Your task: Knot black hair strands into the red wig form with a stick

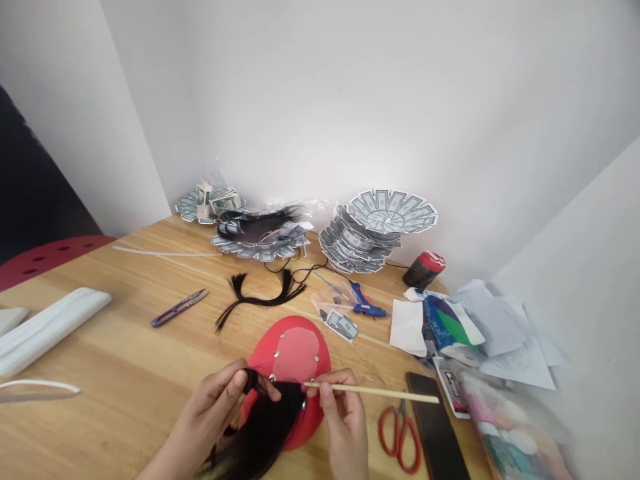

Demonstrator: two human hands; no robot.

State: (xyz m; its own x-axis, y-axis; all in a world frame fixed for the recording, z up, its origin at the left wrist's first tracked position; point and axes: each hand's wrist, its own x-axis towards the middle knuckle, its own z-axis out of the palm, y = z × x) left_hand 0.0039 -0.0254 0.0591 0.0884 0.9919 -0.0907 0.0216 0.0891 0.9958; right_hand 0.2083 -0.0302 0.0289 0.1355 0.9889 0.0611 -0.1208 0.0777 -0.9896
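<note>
A red rounded form [289, 331] with a pinkish patch and several silvery studs rests on the wooden table. Black hair [265, 433] lies over its lower part and hangs toward the left. My left hand [215, 410] is closed on a bundled end of the black hair at the form's left side. Between the thumb and fingers of my right hand [343, 420] is a thin wooden stick [390, 393], its tip touching the top edge of the hair on the form.
Red-handled scissors [400, 437] and a black phone [437, 433] lie at the right. Purple snips [179, 309], a black hair strip [260, 300] and a blue glue gun [367, 303] lie farther back. Stacked paper-note bowls [360, 240] stand by the wall.
</note>
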